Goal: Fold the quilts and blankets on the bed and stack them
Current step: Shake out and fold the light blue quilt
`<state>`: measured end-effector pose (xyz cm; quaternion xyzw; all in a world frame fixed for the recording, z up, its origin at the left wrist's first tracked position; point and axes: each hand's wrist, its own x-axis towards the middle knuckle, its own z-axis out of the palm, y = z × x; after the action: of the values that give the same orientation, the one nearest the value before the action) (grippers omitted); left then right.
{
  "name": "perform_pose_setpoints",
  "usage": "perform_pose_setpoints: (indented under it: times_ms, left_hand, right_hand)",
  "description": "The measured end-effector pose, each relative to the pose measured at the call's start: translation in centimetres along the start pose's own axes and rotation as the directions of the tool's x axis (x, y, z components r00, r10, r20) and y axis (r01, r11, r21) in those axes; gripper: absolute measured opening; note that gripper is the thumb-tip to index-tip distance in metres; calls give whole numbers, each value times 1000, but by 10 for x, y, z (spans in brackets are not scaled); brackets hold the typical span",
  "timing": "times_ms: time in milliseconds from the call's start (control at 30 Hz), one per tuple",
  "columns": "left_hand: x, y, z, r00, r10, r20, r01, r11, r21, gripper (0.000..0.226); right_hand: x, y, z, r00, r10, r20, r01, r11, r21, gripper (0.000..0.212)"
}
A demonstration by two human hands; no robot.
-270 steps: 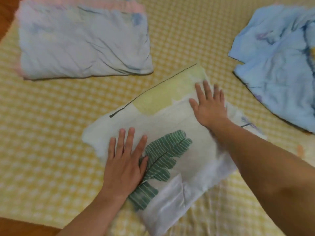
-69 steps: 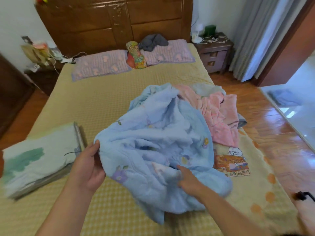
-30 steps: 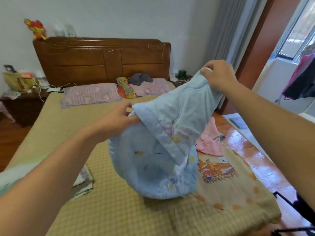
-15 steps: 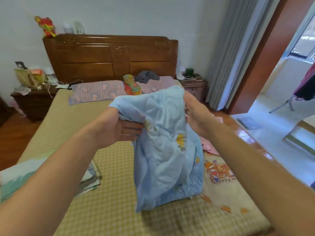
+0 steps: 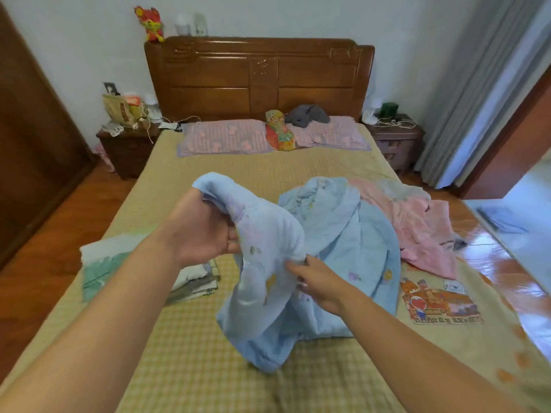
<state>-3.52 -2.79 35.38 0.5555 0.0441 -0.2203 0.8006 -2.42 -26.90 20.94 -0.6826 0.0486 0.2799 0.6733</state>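
A light blue quilt [image 5: 343,248] with small flower prints lies crumpled in the middle of the bed [image 5: 185,368]. My left hand [image 5: 202,231] grips a raised fold of it above the mattress. My right hand [image 5: 319,281] pinches the quilt lower down, fingers curled into the cloth. A pink blanket [image 5: 417,228] lies bunched to the right, partly under the blue quilt. A beige blanket with a cartoon print [image 5: 441,302] is spread at the right. A folded stack with a green leaf print [image 5: 104,263] sits at the left, partly hidden by my left arm.
Two pink pillows [image 5: 226,138], a bright patterned cushion [image 5: 280,132] and a grey cloth [image 5: 307,114] lie by the wooden headboard [image 5: 259,76]. Nightstands [image 5: 128,150] flank the bed. A curtain [image 5: 483,84] and doorway are at the right.
The blue quilt has dropped from hanging in the air to resting mostly on the bed. My right hand has come down and shifted to a lower part of it.
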Motion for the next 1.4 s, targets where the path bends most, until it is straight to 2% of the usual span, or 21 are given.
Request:
perform_pose_setpoints:
  times_ms: [67,100,167,300,400,467,533,567,633,700,800,900,967,1033,1100,1133,1200,1267,1300,1333,1400]
  left_hand:
    - [-6,-11,-9,975,202,-93,-222,872,-437,46]
    - [-8,-20,-11,936,282,-211,-352,777,-521,44]
    - [-15,-43,-3,913,252,-320,-380,811,-445,38]
    - [-15,-83,46,994,108,7,-104,972,-211,58]
    - [-4,-69,72,981,97,-166,-130,971,-200,36]
    - [3,-55,74,954,93,-284,-164,958,-237,28]
    - [6,-36,79,959,105,-262,-182,940,-289,27]
    - [9,-26,81,961,117,-250,-194,932,-307,28]
    - [15,-3,91,957,195,-215,-259,909,-325,36]
    - [18,21,106,942,271,-197,-326,881,-344,44]
    - [16,58,124,928,351,-127,-373,848,-376,45]
    - [8,95,116,883,450,-135,-467,809,-357,45]
    - [10,119,75,825,500,-264,-565,743,-360,46]
    - [21,131,21,792,444,-419,-591,729,-346,46]
    - [36,128,-24,763,352,-543,-549,795,-257,49]
    - [34,122,-26,759,338,-556,-515,835,-196,47]
    - [35,116,-20,756,345,-556,-485,866,-121,33]
    - [42,119,-11,718,390,-576,-489,872,-19,17]
    - [47,123,-9,694,405,-595,-470,881,52,16]
    - [52,127,-8,681,399,-614,-423,899,114,23]
    - [72,130,-8,700,346,-625,-232,937,259,65]
  right_hand:
    - [-2,-18,4,996,-67,-56,72,993,89,26]
    - [-4,-31,4,988,-102,-114,118,982,144,23]
    - [-7,-64,1,964,-175,-202,217,953,209,20]
    - [-21,-108,3,971,-212,-114,222,972,83,25]
    - [-26,-106,-7,973,-224,-47,229,960,163,30]
    - [-34,-82,-22,950,-264,-166,301,912,278,24]
    - [-46,-37,-34,907,-318,-277,343,938,45,31]
    - [-55,-8,-29,923,-329,-197,316,944,-97,42]
    - [-65,40,-1,981,-184,59,193,925,-327,80]
    - [-57,69,27,978,-201,55,206,891,-404,102]
    - [-8,84,28,940,-202,-275,128,956,-263,72]
    - [18,67,-4,944,-92,-318,-56,902,-427,26]
    - [25,35,-58,929,-87,-360,-102,874,-474,20]
    - [18,-30,-132,811,-164,-561,-116,895,-430,29]
    - [-7,-133,-183,568,-304,-765,-93,900,-427,30]
    - [-31,-191,-190,437,-405,-803,6,894,-448,28]
    - [-87,-296,-178,170,-643,-747,216,764,-608,25]
    - [-146,-361,-142,-26,-837,-546,292,516,-805,22]
    - [-159,-373,-130,-63,-907,-417,277,385,-880,23]
    - [-169,-378,-115,-41,-955,-293,268,272,-924,26]
    - [-171,-368,-96,169,-975,-146,224,182,-957,32]
